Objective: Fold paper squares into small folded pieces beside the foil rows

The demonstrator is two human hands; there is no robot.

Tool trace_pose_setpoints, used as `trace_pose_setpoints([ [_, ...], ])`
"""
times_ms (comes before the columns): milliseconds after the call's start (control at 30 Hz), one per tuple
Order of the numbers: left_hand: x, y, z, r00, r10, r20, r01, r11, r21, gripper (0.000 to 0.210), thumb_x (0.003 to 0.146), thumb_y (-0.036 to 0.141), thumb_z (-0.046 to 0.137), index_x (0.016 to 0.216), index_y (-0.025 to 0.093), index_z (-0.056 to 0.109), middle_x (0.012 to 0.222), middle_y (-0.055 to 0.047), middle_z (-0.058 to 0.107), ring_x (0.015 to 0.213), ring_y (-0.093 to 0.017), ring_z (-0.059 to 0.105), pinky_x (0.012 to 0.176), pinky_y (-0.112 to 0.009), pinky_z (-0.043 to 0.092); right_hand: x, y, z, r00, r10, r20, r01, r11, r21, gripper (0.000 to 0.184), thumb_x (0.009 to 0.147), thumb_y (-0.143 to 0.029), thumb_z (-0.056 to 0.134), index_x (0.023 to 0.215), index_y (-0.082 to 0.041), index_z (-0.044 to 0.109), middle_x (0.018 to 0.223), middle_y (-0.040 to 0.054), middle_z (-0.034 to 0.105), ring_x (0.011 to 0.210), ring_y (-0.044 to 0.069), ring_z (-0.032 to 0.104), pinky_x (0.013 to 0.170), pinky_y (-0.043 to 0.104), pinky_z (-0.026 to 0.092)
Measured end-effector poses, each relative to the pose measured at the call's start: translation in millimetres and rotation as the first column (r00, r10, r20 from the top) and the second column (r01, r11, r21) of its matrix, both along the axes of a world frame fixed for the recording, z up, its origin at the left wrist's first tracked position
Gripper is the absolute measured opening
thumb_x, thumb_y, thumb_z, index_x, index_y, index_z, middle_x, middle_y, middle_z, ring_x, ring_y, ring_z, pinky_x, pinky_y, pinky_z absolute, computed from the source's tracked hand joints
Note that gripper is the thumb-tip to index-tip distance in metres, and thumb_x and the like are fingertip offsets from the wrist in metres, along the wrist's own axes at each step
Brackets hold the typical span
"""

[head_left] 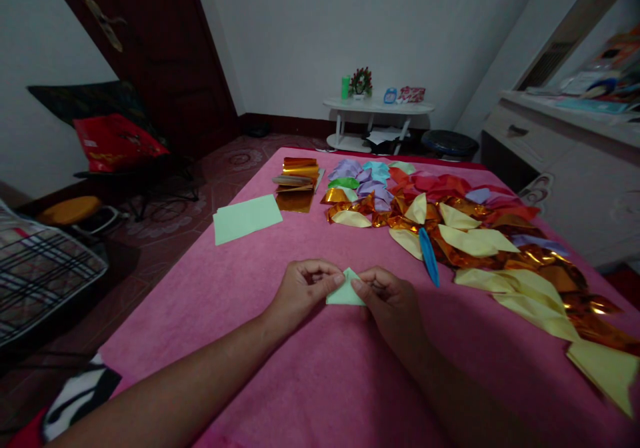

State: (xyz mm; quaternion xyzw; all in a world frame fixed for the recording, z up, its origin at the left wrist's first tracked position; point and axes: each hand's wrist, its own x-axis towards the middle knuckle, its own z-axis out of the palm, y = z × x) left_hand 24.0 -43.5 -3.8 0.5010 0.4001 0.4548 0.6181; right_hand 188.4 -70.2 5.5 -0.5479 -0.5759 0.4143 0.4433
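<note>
A small piece of light green paper (346,293), folded to a point at its top, is held between my two hands above the pink cloth (240,341). My left hand (311,287) pinches its left slanting edge between thumb and fingers. On the right edge, the thumb of my right hand (393,298) presses the paper, with the fingers curled behind. To the left lies a flat stack of light green sheets (249,219). Beyond it is a pile of shiny gold paper (300,176). A blue folded paper (429,257) rests to the right of my hands.
Folded papers in yellow (520,288), shiny orange-gold, red (440,185) and purple (345,169) cover the right and far side of the pink-covered table. Past it stand a white side table (380,106) and a black stool (450,144). A chair holds a red bag (117,143) at left.
</note>
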Motion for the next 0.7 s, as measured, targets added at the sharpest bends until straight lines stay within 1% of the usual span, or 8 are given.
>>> trace_pose_setpoints([
  [100, -0.5, 0.0, 0.5, 1.000, -0.007, 0.030, 0.008, 1.000, -0.027, 0.023, 0.069, 0.032, 0.075, 0.069, 0.010, 0.068, 0.068, -0.003, 0.063, 0.057, -0.009, 0.051, 0.055, -0.021, 0.039, -0.2, -0.7, 1.6, 1.000, 0.017, 0.008, -0.017, 1.000, 0.008, 0.024, 0.081, -0.037, 0.060, 0.068, -0.017, 0.063, 0.047, -0.0038, 0.051, 0.043, 0.010, 0.043, 0.042, 0.022, 0.029],
  [233, -2.0, 1.5, 2.7, 0.997, -0.045, 0.070, 0.050, 0.996, -0.070, 0.023, 0.067, 0.030, 0.077, 0.069, 0.010, 0.065, 0.068, -0.003, 0.064, 0.057, -0.008, 0.052, 0.055, -0.020, 0.039, -0.4, -2.0, 0.7, 0.999, 0.036, 0.008, -0.036, 0.999, 0.020, 0.022, 0.081, -0.036, 0.059, 0.070, -0.017, 0.064, 0.047, -0.0041, 0.051, 0.042, 0.010, 0.044, 0.042, 0.022, 0.031],
  [333, -3.9, 3.7, 3.4, 0.990, -0.065, 0.123, 0.077, 0.992, -0.097, 0.023, 0.066, 0.029, 0.079, 0.073, 0.011, 0.066, 0.068, -0.002, 0.065, 0.056, -0.008, 0.053, 0.054, -0.019, 0.039, -0.7, -2.1, -1.3, 0.999, 0.047, 0.000, -0.047, 0.997, 0.054, 0.022, 0.082, -0.035, 0.059, 0.070, -0.017, 0.064, 0.048, -0.0043, 0.051, 0.044, 0.009, 0.044, 0.043, 0.021, 0.032],
  [400, -5.4, 5.1, 3.0, 0.985, -0.087, 0.147, 0.105, 0.988, -0.116, 0.024, 0.067, 0.030, 0.078, 0.078, 0.011, 0.068, 0.071, -0.003, 0.066, 0.059, -0.009, 0.055, 0.056, -0.020, 0.041, -1.0, -1.6, -2.0, 0.999, 0.043, -0.004, -0.043, 0.996, 0.077, 0.021, 0.081, -0.034, 0.060, 0.069, -0.016, 0.064, 0.049, -0.0044, 0.051, 0.044, 0.009, 0.044, 0.043, 0.021, 0.031],
  [533, -8.8, 6.6, 2.3, 0.982, -0.144, 0.121, 0.160, 0.979, -0.130, 0.024, 0.071, 0.031, 0.075, 0.081, 0.011, 0.073, 0.074, -0.006, 0.069, 0.064, -0.011, 0.057, 0.062, -0.022, 0.042, -1.4, -1.0, -0.9, 0.999, 0.050, -0.009, -0.049, 0.997, 0.066, 0.021, 0.081, -0.032, 0.060, 0.069, -0.016, 0.064, 0.047, -0.0049, 0.049, 0.043, 0.008, 0.042, 0.042, 0.020, 0.030],
  [700, -13.8, 7.1, 5.8, 0.974, -0.209, 0.085, 0.218, 0.968, -0.123, 0.023, 0.073, 0.029, 0.073, 0.086, 0.010, 0.075, 0.078, -0.008, 0.071, 0.067, -0.012, 0.058, 0.066, -0.024, 0.043, -0.5, -1.8, -0.1, 0.998, 0.058, -0.031, -0.057, 0.997, 0.045, 0.021, 0.081, -0.033, 0.060, 0.069, -0.016, 0.064, 0.046, -0.0048, 0.049, 0.041, 0.008, 0.043, 0.042, 0.021, 0.030],
])
